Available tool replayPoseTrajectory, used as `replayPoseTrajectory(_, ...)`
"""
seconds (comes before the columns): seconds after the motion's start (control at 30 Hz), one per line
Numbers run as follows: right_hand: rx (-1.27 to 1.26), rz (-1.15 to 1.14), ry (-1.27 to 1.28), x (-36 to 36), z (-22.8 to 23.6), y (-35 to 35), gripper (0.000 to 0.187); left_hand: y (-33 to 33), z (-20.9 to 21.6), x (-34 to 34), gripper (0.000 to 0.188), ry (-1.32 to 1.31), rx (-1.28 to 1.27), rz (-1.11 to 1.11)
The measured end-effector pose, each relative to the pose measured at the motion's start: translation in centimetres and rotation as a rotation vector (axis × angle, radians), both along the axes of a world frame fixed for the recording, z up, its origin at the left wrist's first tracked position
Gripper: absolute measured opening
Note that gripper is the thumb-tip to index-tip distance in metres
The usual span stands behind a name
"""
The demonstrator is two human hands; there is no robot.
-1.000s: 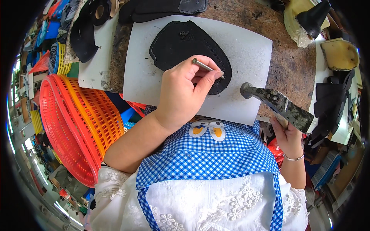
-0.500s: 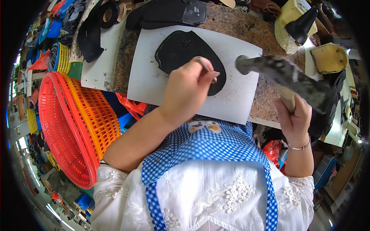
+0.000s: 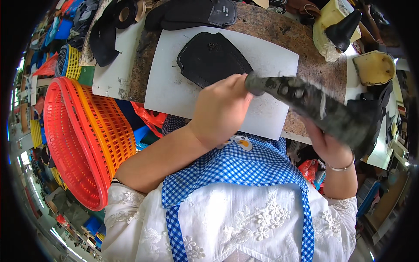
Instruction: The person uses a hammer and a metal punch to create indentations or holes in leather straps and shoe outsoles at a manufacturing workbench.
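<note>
A black leather piece (image 3: 211, 56) with a rounded outline lies on a white board (image 3: 166, 94). My left hand (image 3: 222, 109) is closed over the piece's near right edge. The slim metal punch in it, seen half a second ago, is now hidden by the fingers and the hammer head. My right hand (image 3: 329, 146) is wrapped round the handle of a dark, worn hammer (image 3: 301, 94), smeared by motion. The hammer's round face is at the top of my left fist, where the punch's end is.
More black pieces (image 3: 187, 15) lie at the board's far edge, with a tape roll (image 3: 125, 17) left of them. Stacked orange and red baskets (image 3: 104, 135) stand at the left. A yellow block (image 3: 327, 32) with a black cone (image 3: 345, 30) and a yellowish container (image 3: 374, 67) are at the right.
The hammer has swung left and down onto the top of my left fist. My left hand has shifted slightly right and nearer to me. The leather piece looks nearly unmoved.
</note>
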State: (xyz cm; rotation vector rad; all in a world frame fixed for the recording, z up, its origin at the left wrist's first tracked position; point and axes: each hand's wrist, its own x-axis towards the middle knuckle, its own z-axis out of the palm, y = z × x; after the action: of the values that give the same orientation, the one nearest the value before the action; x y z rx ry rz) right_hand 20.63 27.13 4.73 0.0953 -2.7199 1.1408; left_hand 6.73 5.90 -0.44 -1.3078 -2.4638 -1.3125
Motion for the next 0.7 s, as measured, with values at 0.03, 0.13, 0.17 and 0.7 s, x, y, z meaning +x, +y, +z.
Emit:
replayPoseTrajectory(0.03, 0.048, 0.008, -0.033, -0.3, 0.0, 0.1, 0.020, -0.4, 0.0, -0.4, 0.010, -0.104, -0.046, 0.025)
replayPoseTrajectory(0.13, 0.185, 0.041, 0.106, -0.7, 0.3, 0.2, 0.013, -1.6, -0.2, -1.4, 0.010, -0.778, 0.032, 0.006)
replayPoseTrajectory(0.17, 0.053, -0.053, 0.026, -0.6, 0.5, 0.0, 0.008, -1.9, -0.3, -1.4, 0.008, -0.809, 0.040, -0.005)
replayPoseTrajectory(0.7, -0.203, -0.278, -0.098, 1.2, -1.0, -0.3, 0.016, -1.8, -0.1, -1.0, 0.006, -0.443, 0.019, -0.045)
